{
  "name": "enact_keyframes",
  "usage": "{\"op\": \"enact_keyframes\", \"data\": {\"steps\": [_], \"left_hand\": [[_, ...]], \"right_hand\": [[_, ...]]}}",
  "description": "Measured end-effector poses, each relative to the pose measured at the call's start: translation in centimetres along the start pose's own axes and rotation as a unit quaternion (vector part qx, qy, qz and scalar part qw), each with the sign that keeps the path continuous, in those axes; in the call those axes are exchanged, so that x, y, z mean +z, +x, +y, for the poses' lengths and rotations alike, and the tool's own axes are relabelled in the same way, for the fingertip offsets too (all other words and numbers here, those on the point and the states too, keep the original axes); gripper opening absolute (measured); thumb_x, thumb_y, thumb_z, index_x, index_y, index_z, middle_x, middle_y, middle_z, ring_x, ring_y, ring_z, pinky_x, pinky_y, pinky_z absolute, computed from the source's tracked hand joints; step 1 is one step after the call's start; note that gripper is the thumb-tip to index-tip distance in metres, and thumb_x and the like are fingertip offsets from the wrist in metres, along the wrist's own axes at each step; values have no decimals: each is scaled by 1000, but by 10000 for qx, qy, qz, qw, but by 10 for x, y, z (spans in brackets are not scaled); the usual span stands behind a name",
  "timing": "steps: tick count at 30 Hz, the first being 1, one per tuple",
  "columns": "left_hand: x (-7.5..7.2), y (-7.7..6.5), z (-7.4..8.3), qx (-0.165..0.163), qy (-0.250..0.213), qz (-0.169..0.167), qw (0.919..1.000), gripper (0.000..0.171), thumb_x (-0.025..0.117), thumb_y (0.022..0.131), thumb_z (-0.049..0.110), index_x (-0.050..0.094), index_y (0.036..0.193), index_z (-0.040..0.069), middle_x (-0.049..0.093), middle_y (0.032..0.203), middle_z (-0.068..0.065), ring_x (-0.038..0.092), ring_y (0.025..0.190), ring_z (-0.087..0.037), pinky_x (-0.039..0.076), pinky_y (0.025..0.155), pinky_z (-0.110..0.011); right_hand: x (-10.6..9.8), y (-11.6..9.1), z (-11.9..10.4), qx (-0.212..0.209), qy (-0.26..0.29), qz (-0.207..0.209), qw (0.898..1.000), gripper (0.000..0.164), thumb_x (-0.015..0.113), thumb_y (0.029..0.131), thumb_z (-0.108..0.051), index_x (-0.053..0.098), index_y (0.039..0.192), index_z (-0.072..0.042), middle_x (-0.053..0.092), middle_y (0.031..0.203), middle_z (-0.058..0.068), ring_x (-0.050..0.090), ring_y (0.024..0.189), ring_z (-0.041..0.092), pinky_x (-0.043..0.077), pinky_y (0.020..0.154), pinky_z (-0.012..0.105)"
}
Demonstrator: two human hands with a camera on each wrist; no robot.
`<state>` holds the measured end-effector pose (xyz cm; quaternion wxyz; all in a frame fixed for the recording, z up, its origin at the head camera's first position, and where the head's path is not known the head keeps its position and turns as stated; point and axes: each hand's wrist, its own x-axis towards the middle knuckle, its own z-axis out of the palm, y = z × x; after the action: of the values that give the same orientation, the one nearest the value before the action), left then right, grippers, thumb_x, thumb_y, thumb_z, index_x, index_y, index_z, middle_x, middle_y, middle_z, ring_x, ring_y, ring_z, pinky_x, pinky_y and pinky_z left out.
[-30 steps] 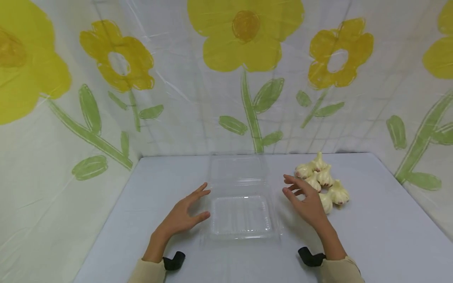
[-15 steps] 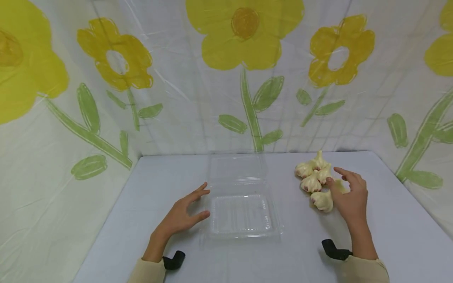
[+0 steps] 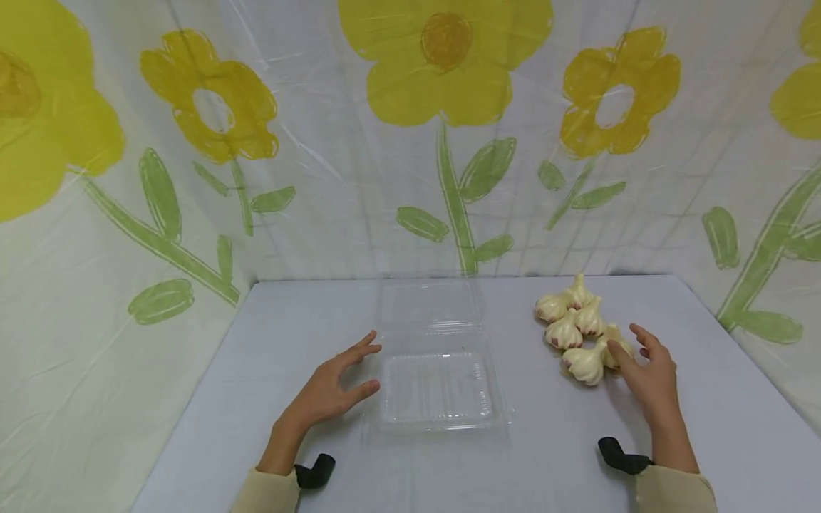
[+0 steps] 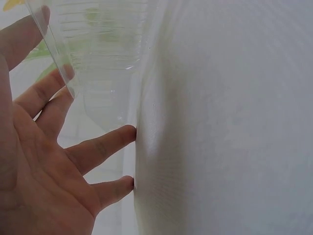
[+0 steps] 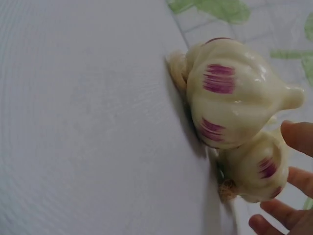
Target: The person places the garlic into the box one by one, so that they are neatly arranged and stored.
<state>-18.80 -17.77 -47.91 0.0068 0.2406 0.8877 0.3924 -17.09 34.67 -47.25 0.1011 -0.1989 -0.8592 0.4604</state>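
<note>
A clear plastic clamshell box (image 3: pixel 442 428) lies with its lid (image 3: pixel 428 303) folded back on the white table. Beside its left edge my left hand (image 3: pixel 330 388) rests with fingers spread; in the left wrist view two fingertips meet the tabletop and others lie against the clear wall (image 4: pixel 107 49). My right hand (image 3: pixel 651 374) reaches around the rightmost garlic bulb (image 3: pixel 613 333), thumb in front and fingers on the far right side, not closed round it. The right wrist view shows this bulb (image 5: pixel 254 171) by the fingertips, behind a larger-looking garlic bulb (image 5: pixel 234 95) with purple streaks.
Several more garlic bulbs (image 3: pixel 564 331) cluster at the back right of the table (image 3: pixel 269 320). A white curtain (image 3: pixel 321 235) with yellow flowers hangs behind and at both sides. Black wrist mounts (image 3: pixel 622 456) stick out near the sleeves.
My right hand has moved right, from beside the box across to the right side of the garlic, then slightly lower. The left hand, box and bulbs stay in place.
</note>
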Motion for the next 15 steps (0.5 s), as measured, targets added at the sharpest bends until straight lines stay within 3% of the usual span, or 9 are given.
{"op": "enact_keyframes", "data": {"steps": [10, 15], "left_hand": [[0, 2, 1, 33, -52, -60, 10000, 60, 71, 96, 36, 51, 151, 21, 31, 166, 14, 56, 137, -32, 38, 114, -64], [0, 0, 0, 22, -9, -74, 10000, 59, 69, 97, 36, 50, 152, 21, 30, 167, 14, 55, 138, -31, 37, 114, -65]], "right_hand": [[-1, 2, 9, -111, -330, -421, 9985, 69, 52, 104, -45, 37, 156, -4, 40, 155, 31, 34, 143, 51, 31, 110, 68], [-3, 2, 10, -103, -543, -829, 9950, 74, 54, 102, -46, 31, 159, -4, 40, 152, 33, 36, 139, 52, 34, 105, 67]]}}
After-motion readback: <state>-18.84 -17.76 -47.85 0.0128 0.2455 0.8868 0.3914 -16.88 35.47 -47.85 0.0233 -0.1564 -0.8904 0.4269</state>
